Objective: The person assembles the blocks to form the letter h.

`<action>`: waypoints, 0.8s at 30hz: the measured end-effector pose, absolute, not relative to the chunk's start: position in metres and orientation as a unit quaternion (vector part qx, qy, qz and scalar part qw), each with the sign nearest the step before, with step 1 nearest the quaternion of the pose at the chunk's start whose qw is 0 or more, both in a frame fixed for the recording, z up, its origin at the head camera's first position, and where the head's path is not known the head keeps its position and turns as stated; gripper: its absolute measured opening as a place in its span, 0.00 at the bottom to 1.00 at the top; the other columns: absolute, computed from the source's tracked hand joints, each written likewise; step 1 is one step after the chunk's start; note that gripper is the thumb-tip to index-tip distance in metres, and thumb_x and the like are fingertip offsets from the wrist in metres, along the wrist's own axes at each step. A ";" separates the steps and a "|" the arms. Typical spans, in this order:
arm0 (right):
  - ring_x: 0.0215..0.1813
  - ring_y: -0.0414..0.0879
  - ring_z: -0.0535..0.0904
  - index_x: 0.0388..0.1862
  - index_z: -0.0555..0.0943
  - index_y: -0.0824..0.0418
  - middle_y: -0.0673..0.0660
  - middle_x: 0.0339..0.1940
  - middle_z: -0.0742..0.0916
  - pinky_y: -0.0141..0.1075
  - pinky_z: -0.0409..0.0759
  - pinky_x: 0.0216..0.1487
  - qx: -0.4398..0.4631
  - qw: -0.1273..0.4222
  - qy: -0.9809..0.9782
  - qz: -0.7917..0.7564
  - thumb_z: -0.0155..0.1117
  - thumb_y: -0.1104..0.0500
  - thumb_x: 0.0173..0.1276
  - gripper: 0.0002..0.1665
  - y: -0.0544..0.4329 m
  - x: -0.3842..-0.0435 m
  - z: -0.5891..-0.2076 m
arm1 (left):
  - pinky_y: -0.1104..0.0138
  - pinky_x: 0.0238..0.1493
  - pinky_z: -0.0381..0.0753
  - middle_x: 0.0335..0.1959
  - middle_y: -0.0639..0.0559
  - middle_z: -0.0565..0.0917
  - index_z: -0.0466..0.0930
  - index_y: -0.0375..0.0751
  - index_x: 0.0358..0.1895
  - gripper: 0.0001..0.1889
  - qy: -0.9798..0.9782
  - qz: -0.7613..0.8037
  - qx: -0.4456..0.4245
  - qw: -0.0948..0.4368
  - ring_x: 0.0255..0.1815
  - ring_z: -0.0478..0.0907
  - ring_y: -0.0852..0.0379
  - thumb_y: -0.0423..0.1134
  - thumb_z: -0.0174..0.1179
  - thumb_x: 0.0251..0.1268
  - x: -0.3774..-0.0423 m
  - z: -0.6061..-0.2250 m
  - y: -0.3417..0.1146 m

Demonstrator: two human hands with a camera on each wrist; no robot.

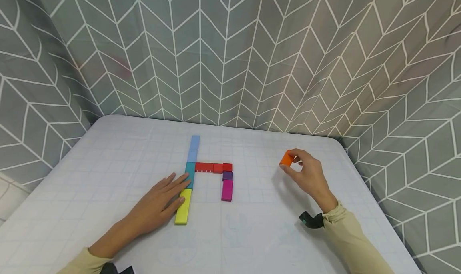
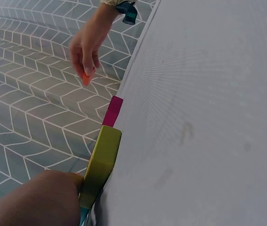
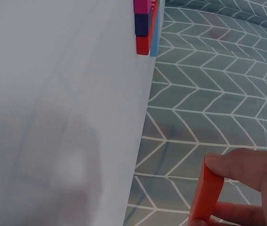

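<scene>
Pinched between thumb and fingers of my right hand (image 1: 306, 174) is an orange block (image 1: 287, 159), held above the right side of the table; the right wrist view shows the orange block (image 3: 206, 195) as a flat slab. My left hand (image 1: 155, 206) lies with spread fingers against a column of blocks: light blue (image 1: 193, 148) at the far end, teal block (image 1: 189, 174) under the fingertips, yellow block (image 1: 183, 208) by the thumb. From the teal one a row of red blocks (image 1: 205, 167) runs right. Below its end sit a purple block (image 1: 227, 176) and a magenta block (image 1: 227, 191).
The white table (image 1: 259, 234) carries faint grid lines. A grey curtain with white chevron lines (image 1: 216, 58) hangs behind it and along both sides. A dark strap piece (image 1: 311, 220) sticks out from the right wrist, close over the table.
</scene>
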State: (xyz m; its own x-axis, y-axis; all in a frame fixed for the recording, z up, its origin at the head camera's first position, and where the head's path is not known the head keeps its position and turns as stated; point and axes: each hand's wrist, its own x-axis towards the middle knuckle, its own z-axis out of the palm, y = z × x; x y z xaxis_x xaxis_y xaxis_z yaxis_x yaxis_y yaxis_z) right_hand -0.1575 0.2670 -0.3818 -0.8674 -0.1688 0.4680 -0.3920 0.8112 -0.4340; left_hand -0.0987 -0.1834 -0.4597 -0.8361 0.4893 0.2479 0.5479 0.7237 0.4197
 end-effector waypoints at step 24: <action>0.45 0.55 0.81 0.54 0.82 0.68 0.60 0.49 0.88 0.55 0.84 0.46 0.200 0.218 -0.914 0.279 0.85 0.65 0.55 0.29 0.239 -0.137 -0.383 | 0.42 0.78 0.54 0.81 0.54 0.63 0.68 0.48 0.79 0.29 -0.928 -0.242 -0.279 0.057 0.82 0.54 0.39 0.51 0.55 0.81 -0.100 -0.460 -0.184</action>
